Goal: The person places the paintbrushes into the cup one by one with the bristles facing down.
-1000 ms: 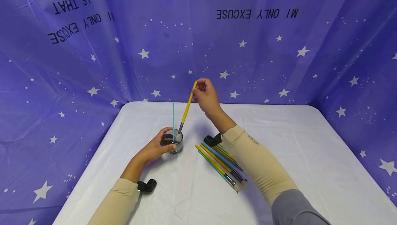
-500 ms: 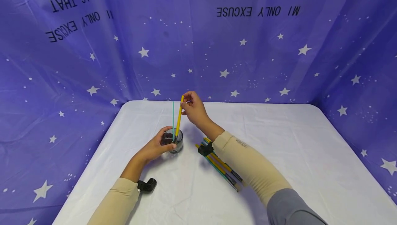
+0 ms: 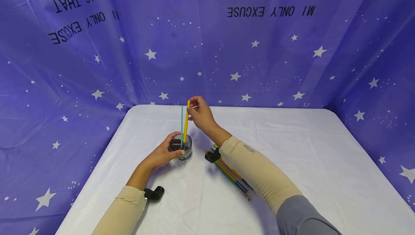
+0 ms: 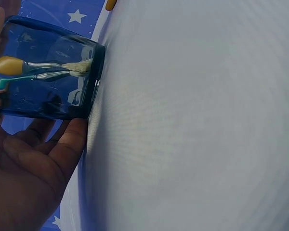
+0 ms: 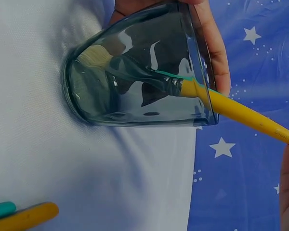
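Note:
A clear dark-tinted glass (image 3: 187, 153) stands on the white-covered table, and my left hand (image 3: 161, 156) grips it round the side. Inside it a thin teal paintbrush (image 3: 182, 121) stands with its bristles down. My right hand (image 3: 202, 114) pinches a yellow paintbrush (image 3: 186, 125) near the top of its handle. The right wrist view shows this yellow brush's pale bristles (image 5: 94, 56) down inside the glass, close to its base. In the left wrist view both brush heads (image 4: 79, 67) show through the glass wall, side by side.
Several yellow and teal paintbrushes (image 3: 233, 178) lie in a slanted bunch on the table, partly hidden under my right forearm and its black wrist camera (image 3: 212, 156). A purple starry curtain (image 3: 207, 48) hangs behind the table and at both sides.
My right hand has moved left and down, taking the yellow paintbrush from the glass's rim down into it, and the brush stands more upright. My left hand keeps its grip on the glass.

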`<state>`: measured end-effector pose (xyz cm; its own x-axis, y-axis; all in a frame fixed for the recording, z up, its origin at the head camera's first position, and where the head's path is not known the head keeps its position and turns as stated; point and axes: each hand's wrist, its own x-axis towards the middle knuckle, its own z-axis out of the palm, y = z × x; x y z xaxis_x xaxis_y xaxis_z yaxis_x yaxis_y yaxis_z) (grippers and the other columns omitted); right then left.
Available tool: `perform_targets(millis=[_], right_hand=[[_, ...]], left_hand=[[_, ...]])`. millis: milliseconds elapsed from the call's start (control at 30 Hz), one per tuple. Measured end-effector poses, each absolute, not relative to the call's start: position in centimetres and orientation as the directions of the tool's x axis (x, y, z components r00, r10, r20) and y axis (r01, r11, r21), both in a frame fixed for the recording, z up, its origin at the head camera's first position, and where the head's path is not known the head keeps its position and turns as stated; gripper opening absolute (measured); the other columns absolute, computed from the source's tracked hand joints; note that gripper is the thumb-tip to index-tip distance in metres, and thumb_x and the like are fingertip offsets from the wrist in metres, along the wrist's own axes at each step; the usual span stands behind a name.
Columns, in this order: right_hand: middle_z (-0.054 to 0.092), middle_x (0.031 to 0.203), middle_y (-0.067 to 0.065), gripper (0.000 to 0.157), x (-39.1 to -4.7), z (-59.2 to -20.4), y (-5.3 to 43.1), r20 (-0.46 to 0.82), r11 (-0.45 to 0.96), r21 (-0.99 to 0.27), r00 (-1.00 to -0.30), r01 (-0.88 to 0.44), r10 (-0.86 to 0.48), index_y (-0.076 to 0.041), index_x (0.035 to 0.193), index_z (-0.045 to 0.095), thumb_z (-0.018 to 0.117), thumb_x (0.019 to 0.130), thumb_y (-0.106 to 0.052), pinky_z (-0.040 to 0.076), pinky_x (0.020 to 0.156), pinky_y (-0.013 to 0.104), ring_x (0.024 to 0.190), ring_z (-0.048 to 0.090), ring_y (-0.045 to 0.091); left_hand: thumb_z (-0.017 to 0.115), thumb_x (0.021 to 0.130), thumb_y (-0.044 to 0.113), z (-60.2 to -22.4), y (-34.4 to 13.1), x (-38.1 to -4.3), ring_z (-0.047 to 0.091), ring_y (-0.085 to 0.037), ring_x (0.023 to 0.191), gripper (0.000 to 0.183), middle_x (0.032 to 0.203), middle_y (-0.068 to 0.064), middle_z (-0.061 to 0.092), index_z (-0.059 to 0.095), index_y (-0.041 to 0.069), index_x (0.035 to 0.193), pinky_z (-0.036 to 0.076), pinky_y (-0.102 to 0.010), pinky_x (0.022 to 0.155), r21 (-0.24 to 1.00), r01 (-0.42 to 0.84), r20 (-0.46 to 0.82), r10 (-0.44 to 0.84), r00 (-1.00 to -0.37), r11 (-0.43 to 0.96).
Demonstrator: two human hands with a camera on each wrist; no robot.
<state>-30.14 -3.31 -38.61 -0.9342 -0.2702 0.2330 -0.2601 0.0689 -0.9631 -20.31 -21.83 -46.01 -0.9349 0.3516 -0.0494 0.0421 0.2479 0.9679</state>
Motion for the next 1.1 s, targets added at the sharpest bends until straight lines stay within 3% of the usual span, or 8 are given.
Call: perform_targets(millis=[300, 633, 900, 1100], right_hand=[[0.053, 0.107, 0.011, 0.028, -30.4, -38.6, -3.5, 0.223, 0.065, -0.964, -0.921, -0.257, -0.32, -0.006, 0.126, 0.051, 0.058, 0.099, -0.003, 0.057, 0.072, 0.035, 0.092, 0.063, 0.023], [0.055, 0.108, 0.01, 0.028, -30.7, -38.6, -3.2, 0.209, 0.104, -0.96, -0.912, -0.261, -0.353, -0.007, 0.128, 0.052, 0.057, 0.101, -0.006, 0.057, 0.072, 0.033, 0.094, 0.063, 0.024], [0.057, 0.105, 0.009, 0.021, -31.5, -39.3, -1.5, 0.196, 0.196, -0.939, -0.906, -0.284, -0.375, -0.006, 0.121, 0.056, 0.058, 0.1, -0.007, 0.056, 0.071, 0.034, 0.096, 0.062, 0.032], [0.06, 0.099, 0.007, 0.015, -32.1, -40.1, 0.9, 0.185, 0.31, -0.896, -0.901, -0.319, -0.392, -0.009, 0.114, 0.06, 0.061, 0.1, -0.012, 0.055, 0.068, 0.033, 0.085, 0.061, 0.024]], left_hand=[[0.073, 0.092, 0.02, -46.0, -21.7, -20.2, 0.046, -0.036, 0.131, 0.078, 0.137, -0.021, 0.051, 0.025, 0.021, 0.152, 0.035, -0.048, 0.104, 0.964, 0.0, -0.094, 0.341, -0.935, 0.266], [0.073, 0.091, 0.02, -45.8, -21.7, -20.1, 0.047, -0.036, 0.129, 0.079, 0.135, -0.022, 0.052, 0.024, 0.019, 0.153, 0.033, -0.049, 0.105, 0.961, 0.003, -0.091, 0.327, -0.941, 0.276], [0.075, 0.09, 0.022, -45.8, -21.6, -20.1, 0.046, -0.036, 0.13, 0.08, 0.136, -0.021, 0.052, 0.025, 0.02, 0.152, 0.032, -0.05, 0.106, 0.956, -0.008, -0.103, 0.31, -0.945, 0.293], [0.075, 0.09, 0.023, -45.8, -21.8, -20.0, 0.046, -0.037, 0.13, 0.081, 0.136, -0.022, 0.053, 0.025, 0.02, 0.153, 0.032, -0.051, 0.106, 0.956, -0.007, -0.102, 0.31, -0.945, 0.294]])
